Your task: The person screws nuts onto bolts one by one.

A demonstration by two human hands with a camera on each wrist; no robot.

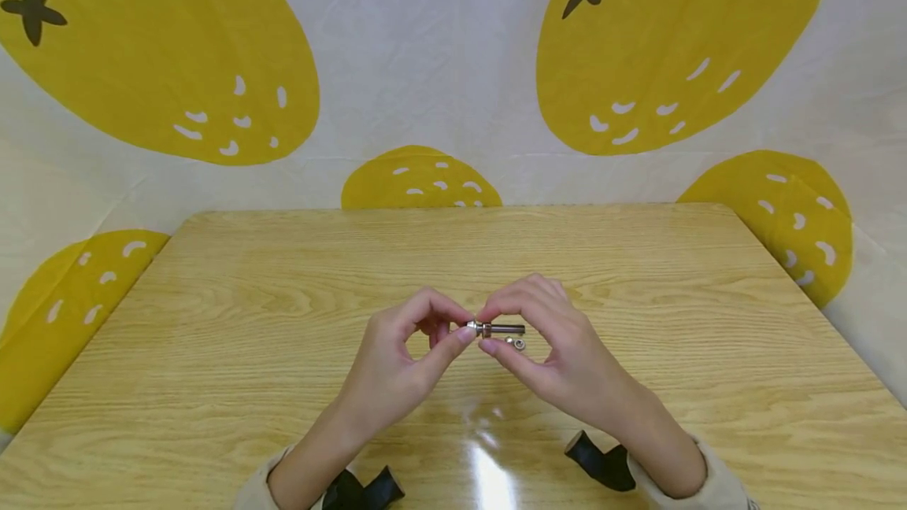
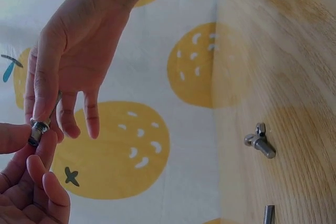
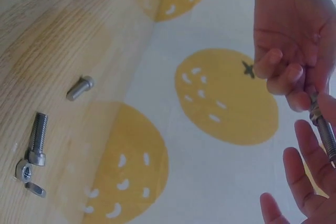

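Observation:
Both hands hold one silver bolt point(image 1: 509, 329) level above the wooden table. My left hand point(image 1: 393, 368) pinches it at its head end with thumb and fingertips. Beside it, my right hand point(image 1: 577, 356) has thumb and index finger at a small metal nut point(image 1: 486, 330) around the shank. The bare threaded end points right, inside the right hand's curve. On the table, in the right wrist view, two loose nuts point(image 3: 23, 171) lie against the head of a second bolt point(image 3: 38, 135). Another bolt point(image 3: 80, 88) lies apart from them.
The wood-grain table point(image 1: 283, 282) spreads around both hands. Behind it hangs a white cloth point(image 1: 425, 53) with yellow fruit prints. Black wrist camera mounts point(image 1: 602, 463) sit low over the table near the sleeves. A light reflection shows on the front of the tabletop.

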